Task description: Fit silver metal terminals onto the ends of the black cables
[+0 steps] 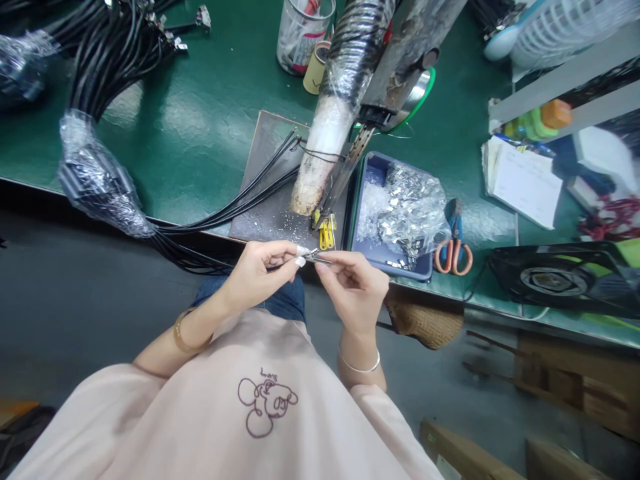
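My left hand (265,273) pinches a small metal connector (311,254) at a thin cable's end, with white wrapping on the fingertips. My right hand (356,283) closes its thumb and forefinger on the dark cable piece (323,261) just beside it. Both hands meet in front of the bench edge. Beyond them lies a grey-brown mat (265,223) scattered with tiny pale bits. Black cables (220,217) run over the mat from a plastic-wrapped bundle (97,177) on the left. A yellow-handled tool (327,237) rests at the mat's edge.
A wrapped tube (333,107) and metal arm slant over the mat. Right of it stand a blue tray (367,250) with bagged metal parts, orange-handled scissors (454,257), papers (525,183) and a black fan (555,280). A clear jar (300,40) stands at the back.
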A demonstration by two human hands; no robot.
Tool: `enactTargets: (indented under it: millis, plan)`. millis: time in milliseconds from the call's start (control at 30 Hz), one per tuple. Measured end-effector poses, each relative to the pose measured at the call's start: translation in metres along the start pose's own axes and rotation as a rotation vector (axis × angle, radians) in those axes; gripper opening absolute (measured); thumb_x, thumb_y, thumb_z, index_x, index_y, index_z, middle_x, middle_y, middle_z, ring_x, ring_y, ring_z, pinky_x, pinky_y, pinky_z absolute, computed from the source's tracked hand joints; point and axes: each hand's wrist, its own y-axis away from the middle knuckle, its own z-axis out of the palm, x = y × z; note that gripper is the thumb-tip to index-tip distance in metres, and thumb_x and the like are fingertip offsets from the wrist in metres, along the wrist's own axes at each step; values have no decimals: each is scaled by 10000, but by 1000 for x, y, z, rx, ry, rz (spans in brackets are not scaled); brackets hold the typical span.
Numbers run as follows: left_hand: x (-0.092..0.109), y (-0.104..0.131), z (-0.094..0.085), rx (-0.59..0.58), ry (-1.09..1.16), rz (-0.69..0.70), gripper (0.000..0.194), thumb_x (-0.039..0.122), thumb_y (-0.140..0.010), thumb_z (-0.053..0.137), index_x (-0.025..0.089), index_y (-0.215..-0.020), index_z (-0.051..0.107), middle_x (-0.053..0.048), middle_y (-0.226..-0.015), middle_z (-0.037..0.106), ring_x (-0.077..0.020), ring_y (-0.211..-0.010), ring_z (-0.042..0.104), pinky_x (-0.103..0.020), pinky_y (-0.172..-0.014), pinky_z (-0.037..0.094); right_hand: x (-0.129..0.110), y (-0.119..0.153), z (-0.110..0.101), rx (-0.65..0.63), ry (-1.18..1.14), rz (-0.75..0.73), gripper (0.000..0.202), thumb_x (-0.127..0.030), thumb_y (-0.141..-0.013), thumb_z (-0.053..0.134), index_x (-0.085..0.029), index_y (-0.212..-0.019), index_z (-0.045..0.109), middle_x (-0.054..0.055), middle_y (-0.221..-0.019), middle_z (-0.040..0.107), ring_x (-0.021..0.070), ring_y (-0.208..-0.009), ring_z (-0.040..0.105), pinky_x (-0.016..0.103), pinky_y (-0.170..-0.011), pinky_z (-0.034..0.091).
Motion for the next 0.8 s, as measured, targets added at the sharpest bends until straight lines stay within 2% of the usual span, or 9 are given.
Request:
enactTargets:
  millis: [200, 333, 400, 500, 600, 700, 800]
  plan:
    - [-1, -3, -1, -31, 34, -46, 143, 252, -858, 692, 132, -819, 758, -10, -586, 647, -104, -535, 581, -210, -541, 515, 1, -6, 1, -108, 49, -56, 128, -287, -940, 661, -233, -845, 727, -67, -561, 546, 68, -413, 365, 224, -445, 367]
    - [-4, -4, -2, -25, 67, -67, 119, 238, -838, 707, 140, -810, 768, 2, -571, 640, -98, -521, 569, -201, -517, 502, 1, -7, -3, -112, 91, -107, 160, -294, -960, 643, -241, -863, 759, -23, -638, 662, 87, -446, 448, 247, -477, 409]
    - [-4, -5, -1, 1, 82, -72, 104, 227, -817, 716, 142, -788, 768, 2, -578, 649, -91, -514, 561, -195, -503, 494, 2, -4, -4, -64, 44, -95, 162, -320, -975, 621, -252, -922, 758, -23, -622, 648, 103, -446, 475, 261, -464, 408]
    - [-4, -8, 0, 66, 86, -58, 84, 208, -785, 722, 144, -747, 759, -17, -639, 705, -96, -552, 594, -198, -537, 517, 2, 0, -5, 102, -154, -42, 168, -340, -1004, 573, -270, -1113, 681, -61, -576, 595, 104, -401, 471, 248, -402, 369]
    - [-5, -11, 2, 99, 55, -48, 98, 219, -785, 721, 146, -730, 756, -33, -692, 744, -113, -613, 643, -207, -585, 543, 1, 3, -4, 192, -231, 20, 182, -294, -1026, 548, -285, -1201, 595, -47, -729, 724, 78, -369, 509, 224, -374, 399]
    - [-6, -14, 3, 97, 33, -42, 122, 246, -804, 723, 147, -743, 758, -32, -715, 753, -120, -644, 669, -207, -618, 560, 2, 3, -2, 186, -103, 7, 69, -255, -1003, 604, -264, -1067, 628, -7, -869, 791, 131, -577, 726, 261, -525, 581]
    - [-6, -16, 3, 79, 37, -22, 133, 256, -826, 728, 145, -758, 755, -37, -738, 765, -127, -663, 688, -213, -644, 577, 4, 2, 3, 138, 14, -140, 66, -197, -941, 690, -257, -942, 663, 20, -936, 808, 194, -856, 796, 341, -741, 662]
